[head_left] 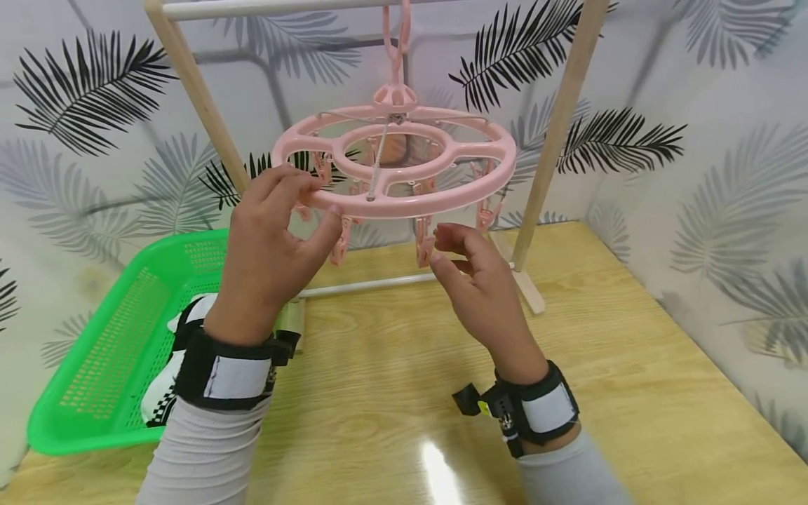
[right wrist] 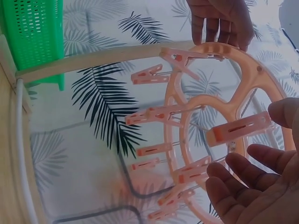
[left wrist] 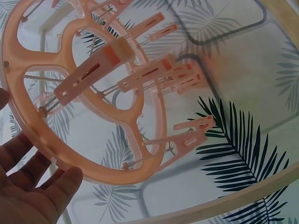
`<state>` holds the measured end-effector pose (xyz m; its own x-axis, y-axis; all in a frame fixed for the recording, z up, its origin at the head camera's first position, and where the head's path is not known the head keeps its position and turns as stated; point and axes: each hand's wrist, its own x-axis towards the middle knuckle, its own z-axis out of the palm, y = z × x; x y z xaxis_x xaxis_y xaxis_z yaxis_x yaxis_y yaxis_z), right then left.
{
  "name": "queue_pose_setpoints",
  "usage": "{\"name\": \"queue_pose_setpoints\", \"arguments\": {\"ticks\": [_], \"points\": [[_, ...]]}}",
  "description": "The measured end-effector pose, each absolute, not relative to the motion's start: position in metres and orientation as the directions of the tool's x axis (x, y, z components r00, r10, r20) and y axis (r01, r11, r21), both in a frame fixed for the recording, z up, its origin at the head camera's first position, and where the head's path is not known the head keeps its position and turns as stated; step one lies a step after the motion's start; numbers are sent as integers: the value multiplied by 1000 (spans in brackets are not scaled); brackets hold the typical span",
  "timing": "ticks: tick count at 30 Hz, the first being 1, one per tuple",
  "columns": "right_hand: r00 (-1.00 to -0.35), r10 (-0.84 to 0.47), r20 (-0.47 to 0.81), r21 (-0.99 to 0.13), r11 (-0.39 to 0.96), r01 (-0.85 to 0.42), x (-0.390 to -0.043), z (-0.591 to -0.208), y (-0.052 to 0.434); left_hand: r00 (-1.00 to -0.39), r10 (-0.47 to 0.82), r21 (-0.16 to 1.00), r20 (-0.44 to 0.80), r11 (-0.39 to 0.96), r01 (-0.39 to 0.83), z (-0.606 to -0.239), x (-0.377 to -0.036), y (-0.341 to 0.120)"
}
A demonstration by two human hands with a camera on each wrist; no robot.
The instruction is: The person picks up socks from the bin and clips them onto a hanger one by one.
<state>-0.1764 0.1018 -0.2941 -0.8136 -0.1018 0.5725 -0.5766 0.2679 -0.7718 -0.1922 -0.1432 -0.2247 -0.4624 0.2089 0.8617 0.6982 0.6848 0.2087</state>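
A round pink clip hanger (head_left: 435,203) hangs by its hook from the top bar, with clothespins dangling below its rings. My left hand (head_left: 268,242) holds its near left rim, index finger over the top and thumb at the lower edge. Beside a front clothespin (head_left: 424,242) is my right hand (head_left: 482,287), fingers loosely bent and apart. In the right wrist view the thumb (right wrist: 282,114) is right at that clothespin's end, while the other fingers are spread below it. The left wrist view shows the left hand's fingertips along the rim (left wrist: 51,149).
A wooden rack with a white top bar (head_left: 265,7) and a right post (head_left: 555,133) stands on the wooden table (head_left: 379,393). At the left, a green basket (head_left: 101,351) holds black-and-white cloth items (head_left: 183,344). Leaf-patterned curtain (head_left: 713,210) hangs behind.
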Motion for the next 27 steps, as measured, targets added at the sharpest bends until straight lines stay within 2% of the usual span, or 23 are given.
{"name": "queue_pose_setpoints", "arguments": {"ticks": [5,13,20,27], "points": [[-795,-155,587,-752,261,-606,-182,-282,99,-488,228,205,843,702,682,-220,-187,-143],[-810,-188,555,-781,216,-586,-183,-274,100,-545,252,219,800,723,655,-203,-171,-139],[-805,-228,547,-806,115,-581,-186,-271,102,-601,244,263,761,731,630,-198,-165,-138],[-813,-271,515,-830,81,-553,-186,-269,103,-602,260,260,755,725,638,-199,-168,-140]]}}
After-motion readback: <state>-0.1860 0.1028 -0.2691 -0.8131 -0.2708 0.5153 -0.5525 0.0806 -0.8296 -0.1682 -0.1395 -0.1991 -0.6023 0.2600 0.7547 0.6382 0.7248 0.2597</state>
